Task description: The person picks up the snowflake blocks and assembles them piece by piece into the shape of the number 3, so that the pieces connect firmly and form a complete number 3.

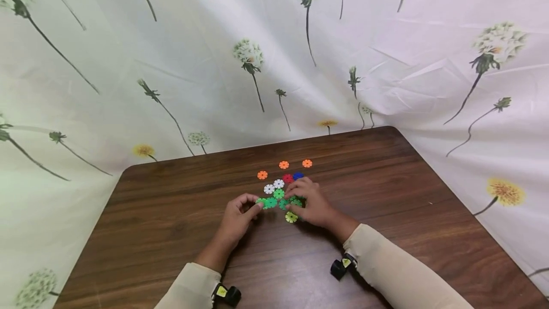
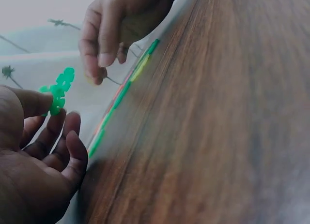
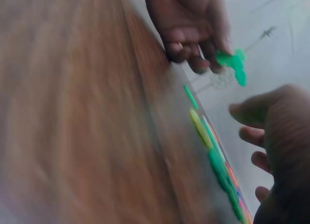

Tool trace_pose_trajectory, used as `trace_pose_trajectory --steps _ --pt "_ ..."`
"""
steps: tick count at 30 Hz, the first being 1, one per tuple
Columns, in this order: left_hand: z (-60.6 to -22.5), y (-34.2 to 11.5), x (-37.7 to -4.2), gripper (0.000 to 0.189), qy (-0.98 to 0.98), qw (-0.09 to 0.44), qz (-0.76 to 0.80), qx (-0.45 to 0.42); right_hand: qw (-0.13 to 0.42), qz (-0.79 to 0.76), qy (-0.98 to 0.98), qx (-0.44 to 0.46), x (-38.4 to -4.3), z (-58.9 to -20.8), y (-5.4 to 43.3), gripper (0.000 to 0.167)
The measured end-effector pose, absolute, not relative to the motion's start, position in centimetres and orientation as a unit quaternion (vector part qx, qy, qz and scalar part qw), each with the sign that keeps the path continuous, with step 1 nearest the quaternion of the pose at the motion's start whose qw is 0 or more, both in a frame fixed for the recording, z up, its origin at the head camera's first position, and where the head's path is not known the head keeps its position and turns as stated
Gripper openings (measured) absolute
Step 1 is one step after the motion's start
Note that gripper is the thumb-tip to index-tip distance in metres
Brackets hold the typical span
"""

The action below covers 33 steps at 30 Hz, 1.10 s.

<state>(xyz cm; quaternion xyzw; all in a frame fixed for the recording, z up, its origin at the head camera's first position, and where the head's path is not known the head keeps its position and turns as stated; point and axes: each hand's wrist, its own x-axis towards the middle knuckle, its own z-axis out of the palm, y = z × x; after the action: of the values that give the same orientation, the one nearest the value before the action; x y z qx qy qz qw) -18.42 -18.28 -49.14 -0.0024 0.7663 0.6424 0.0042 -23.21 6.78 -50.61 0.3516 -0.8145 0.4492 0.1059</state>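
Observation:
My left hand (image 1: 237,214) pinches joined green notched discs (image 1: 270,202) between thumb and forefinger; in the left wrist view these linked discs (image 2: 58,92) stand up above the tabletop, set at an angle to each other. Over the right side of the disc group hovers my right hand (image 1: 314,203). Its fingers are loosely bent, with nothing between them in the right wrist view, and they partly cover several green discs (image 1: 296,201). A yellow-green disc (image 1: 291,217) lies just below that hand, while a lighter green disc (image 1: 279,193) lies between both hands.
Beyond the hands lie two white discs (image 1: 269,189), a red disc (image 1: 287,178) and a partly hidden blue disc (image 1: 298,175). Three orange discs (image 1: 284,165) are farther back. The brown wooden table (image 1: 171,213) meets a flower-printed cloth (image 1: 206,85) behind.

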Motion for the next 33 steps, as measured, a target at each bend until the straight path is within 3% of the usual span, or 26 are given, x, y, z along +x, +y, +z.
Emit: trace_pose_trajectory --steps 13,24,33 --pt "-49.7 -18.4 -19.3 0.012 0.755 0.025 0.655 0.011 0.05 0.444 -0.824 0.349 -24.1 -50.4 8.8 0.015" --pt "-50.0 -19.0 -19.2 0.013 0.755 0.038 0.655 0.007 0.009 0.377 -0.875 0.304 -24.7 -51.2 7.4 0.028" --pt "-50.1 -19.1 -19.2 0.014 0.755 0.051 0.654 0.009 0.008 0.361 -0.886 0.29 -24.6 -51.1 6.8 0.027"
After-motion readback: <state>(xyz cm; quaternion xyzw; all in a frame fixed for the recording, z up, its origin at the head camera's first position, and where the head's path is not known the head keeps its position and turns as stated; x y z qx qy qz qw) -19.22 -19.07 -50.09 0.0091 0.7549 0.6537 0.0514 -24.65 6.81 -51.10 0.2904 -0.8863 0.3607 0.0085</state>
